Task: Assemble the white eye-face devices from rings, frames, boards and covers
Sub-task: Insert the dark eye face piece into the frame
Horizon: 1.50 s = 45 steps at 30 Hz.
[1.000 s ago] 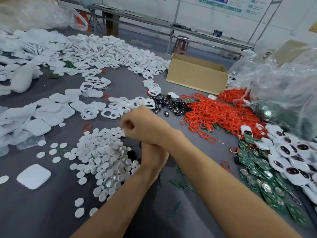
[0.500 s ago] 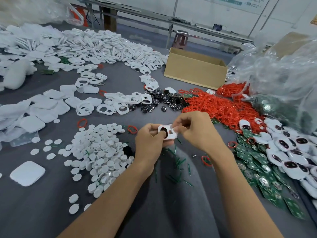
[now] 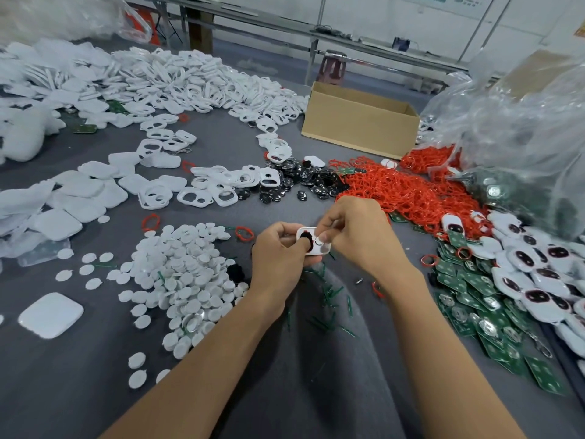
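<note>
Pinching the little white frame (image 3: 323, 248) by its edges with curled fingers, just above the grey table (image 3: 95, 375), the left hand (image 3: 278, 258) and right hand (image 3: 361, 236) hold something that looks light, stiff and slippery.

The surface (image 3: 79, 391) is covered in grey cloth, matt and gently wrinkled toward the lower centre. Left of centre, the heaped round discs (image 3: 183, 274) are dull white plastic, one or two showing a shiny face. The frames (image 3: 228, 177) above them are smooth white plastic with a soft sheen, and so is the square cover (image 3: 50, 315) at lower left. The black lenses (image 3: 304, 182) mid-frame are glossy and catch the light. The red rings (image 3: 411, 194) at right look rubbery and faintly shiny. The green circuit boards (image 3: 459, 286) at lower right carry bright metal contacts. The cardboard box (image 3: 357, 134) at upper centre is plain matt brown. Clear, crinkled plastic bags (image 3: 522, 128) glisten at upper right. The white device (image 3: 323, 248) at centre is smooth plastic with a gloss-black eye.
</note>
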{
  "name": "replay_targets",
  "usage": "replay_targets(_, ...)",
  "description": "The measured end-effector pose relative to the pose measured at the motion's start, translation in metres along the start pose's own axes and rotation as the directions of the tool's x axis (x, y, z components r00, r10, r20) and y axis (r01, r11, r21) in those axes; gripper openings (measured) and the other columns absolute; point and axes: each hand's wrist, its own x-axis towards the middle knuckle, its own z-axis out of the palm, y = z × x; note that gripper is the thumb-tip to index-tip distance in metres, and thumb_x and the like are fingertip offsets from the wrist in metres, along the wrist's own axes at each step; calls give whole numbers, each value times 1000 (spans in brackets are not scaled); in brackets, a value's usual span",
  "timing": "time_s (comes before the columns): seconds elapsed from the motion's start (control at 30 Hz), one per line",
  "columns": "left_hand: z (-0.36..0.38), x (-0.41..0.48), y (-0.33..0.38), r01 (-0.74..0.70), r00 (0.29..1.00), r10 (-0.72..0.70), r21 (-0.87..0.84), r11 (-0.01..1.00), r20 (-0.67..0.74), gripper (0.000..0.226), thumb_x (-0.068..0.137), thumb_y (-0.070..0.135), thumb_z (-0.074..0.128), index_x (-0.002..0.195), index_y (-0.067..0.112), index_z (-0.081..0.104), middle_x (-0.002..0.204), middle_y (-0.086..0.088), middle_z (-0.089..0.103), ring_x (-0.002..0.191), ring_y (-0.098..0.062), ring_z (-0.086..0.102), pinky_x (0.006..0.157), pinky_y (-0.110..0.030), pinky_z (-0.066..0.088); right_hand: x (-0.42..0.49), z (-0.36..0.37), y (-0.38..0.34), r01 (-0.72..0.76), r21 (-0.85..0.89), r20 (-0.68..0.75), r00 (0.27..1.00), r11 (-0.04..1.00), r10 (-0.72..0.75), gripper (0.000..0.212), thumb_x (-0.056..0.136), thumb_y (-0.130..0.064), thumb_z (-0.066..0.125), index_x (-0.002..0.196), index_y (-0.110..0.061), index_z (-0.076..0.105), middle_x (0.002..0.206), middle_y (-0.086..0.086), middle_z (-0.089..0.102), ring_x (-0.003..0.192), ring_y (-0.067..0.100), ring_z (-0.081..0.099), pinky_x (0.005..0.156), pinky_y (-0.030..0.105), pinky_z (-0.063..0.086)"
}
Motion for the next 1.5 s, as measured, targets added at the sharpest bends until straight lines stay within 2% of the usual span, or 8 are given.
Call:
replay_targets(0.17,0,2,-2,-5,1000,5,12,1000,-7,15,88,-8,60,87,7,63,77,-6,73,66,-15,72,58,-22,58,1,3,-2,6,-18,20,1000,1000,-5,20,67,2,74,70,-17,77,66,-2,68,53,-3,49,53,18,38)
replay_targets(0.47,-2,4,-5,-5,1000,4,44,999,11,16,88,-6,61,87,10,63,85,-10,74,72,-18,73,63,-25,59,3,5,3,-55,40,35,998,998,53,15,70,-2,78,65,-12,69,68,0,67,68,15,61,64,29,51)
replay_targets(0.57,-3,5,-5,0,999,-2,38,999,36,15,88,-6,61,87,9,63,85,-10,74,71,-19,73,64,-27,60,2,2,4,-84,111,70,995,990,76,26,74,-2,76,83,-18,58,73,-5,62,70,11,60,56,15,44)
replay_targets(0.63,-4,5,-5,7,999,-8,22,1000,49,15,88,-6,60,88,8,63,81,-8,75,69,-19,73,67,-32,61,0,0,4,-89,159,137,988,983,67,32,78,-3,70,97,-22,52,80,-3,62,73,13,60,61,23,43)
replay_targets(0.83,-5,2,-6,-42,997,41,20,999,66,15,89,-6,59,86,8,63,85,-10,75,74,-22,74,67,-31,61,1,-6,8,-102,157,177,981,982,74,19,78,-5,71,82,-23,72,80,2,69,68,12,60,66,23,49)
replay_targets(1.1,-3,1,-7,-41,967,37,9,999,250,43,75,-2,78,112,12,64,102,-6,74,84,-12,70,79,-29,59,0,-15,23,-246,411,234,959,878,159,22,77,6,70,93,-8,75,65,0,64,55,6,55,58,20,45)
replay_targets(1.33,-3,2,-3,-34,966,43,-40,999,256,39,73,-4,79,108,7,66,101,-16,73,88,-30,72,74,-32,61,-2,-23,25,-337,576,323,931,745,171,25,84,6,65,109,7,63,78,15,66,57,15,58,50,17,48)
replay_targets(1.5,-2,5,-5,-4,963,19,-58,998,269,34,75,-6,77,103,8,65,99,-15,74,80,-23,72,71,-30,61,-2,-32,6,-170,393,-55,977,904,207,13,91,-9,62,99,-10,71,75,-6,65,60,2,57,59,14,41)
